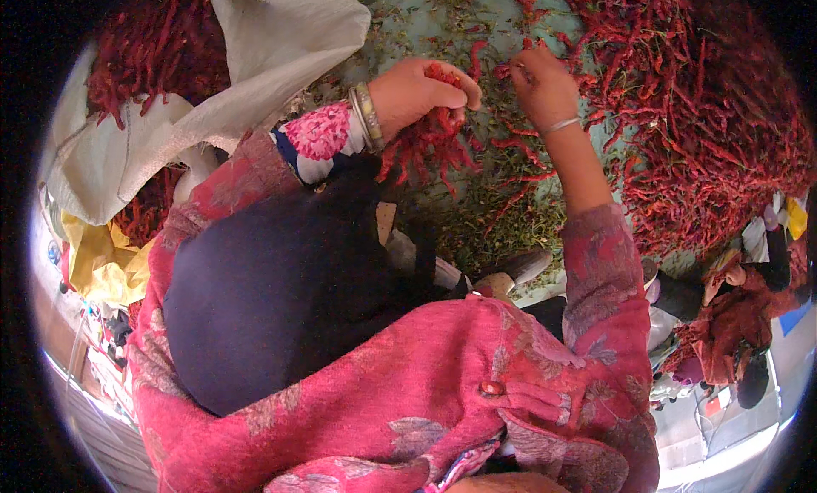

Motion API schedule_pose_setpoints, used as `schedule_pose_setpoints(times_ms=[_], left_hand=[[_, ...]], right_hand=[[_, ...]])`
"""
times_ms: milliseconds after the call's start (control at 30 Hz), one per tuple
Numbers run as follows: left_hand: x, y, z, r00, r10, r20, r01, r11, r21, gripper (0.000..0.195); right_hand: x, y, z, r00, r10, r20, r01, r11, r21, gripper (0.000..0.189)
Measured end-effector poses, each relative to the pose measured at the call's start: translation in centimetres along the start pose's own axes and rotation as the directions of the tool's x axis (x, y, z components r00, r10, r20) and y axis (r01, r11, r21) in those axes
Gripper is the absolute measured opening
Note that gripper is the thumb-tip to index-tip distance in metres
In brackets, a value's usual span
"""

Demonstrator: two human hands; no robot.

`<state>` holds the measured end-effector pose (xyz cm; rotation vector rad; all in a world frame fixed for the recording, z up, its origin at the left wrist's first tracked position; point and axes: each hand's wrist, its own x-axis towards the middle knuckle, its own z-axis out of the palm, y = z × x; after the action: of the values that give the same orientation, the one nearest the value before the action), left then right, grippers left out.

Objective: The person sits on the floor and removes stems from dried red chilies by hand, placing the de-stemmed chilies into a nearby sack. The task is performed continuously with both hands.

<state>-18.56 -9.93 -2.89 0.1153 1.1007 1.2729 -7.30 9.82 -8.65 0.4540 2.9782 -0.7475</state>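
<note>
A bunch of dried red chili peppers (431, 148) is held in my left hand (421, 91), its tips hanging below the palm. My right hand (546, 84) is to the right, over the green ground sheet, its fingers bent close to a few loose chilies; whether it grips one is unclear. Single chilies (520, 148) and bits of stem lie beneath and between my two hands. Beyond my right hand rises a large heap of dried red chilies (708, 122).
White woven sacks (281, 65) with dark red chilies (166, 52) stand at the left, a yellow sack (105, 257) below them. Stem litter (504, 237) covers the sheet near my shoe (526, 267). Another person (734, 320) sits at the right edge beside the heap.
</note>
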Motion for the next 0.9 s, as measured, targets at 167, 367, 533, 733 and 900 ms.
schedule_pose_setpoints(times_ms=[167,367,533,733,900], left_hand=[[0.4,-0.2,0.1,0.989,-0.038,-0.142,0.036,0.999,-0.016,0.027],[0.4,0.1,0.3,0.979,-0.08,-0.186,0.075,0.997,-0.03,0.021],[0.5,0.1,-0.2,0.983,-0.092,-0.161,0.084,0.995,-0.054,0.019],[1.3,-0.4,-0.3,0.98,-0.068,-0.188,0.06,0.997,-0.046,0.026],[1.3,-0.7,-0.2,0.982,-0.055,-0.183,0.045,0.997,-0.058,0.031]], right_hand=[[-1.7,0.0,-0.6,0.986,0.122,-0.11,-0.106,0.985,0.138,0.014],[-0.3,0.7,0.0,0.993,-0.037,-0.115,0.036,0.999,-0.011,0.016],[0.2,0.9,0.8,0.992,-0.128,0.019,0.129,0.972,-0.194,0.015],[-1.1,-0.3,-0.6,0.995,-0.09,-0.037,0.091,0.996,0.016,0.018],[-1.6,-0.3,-0.8,0.993,-0.033,-0.11,0.037,0.999,0.027,0.021]])
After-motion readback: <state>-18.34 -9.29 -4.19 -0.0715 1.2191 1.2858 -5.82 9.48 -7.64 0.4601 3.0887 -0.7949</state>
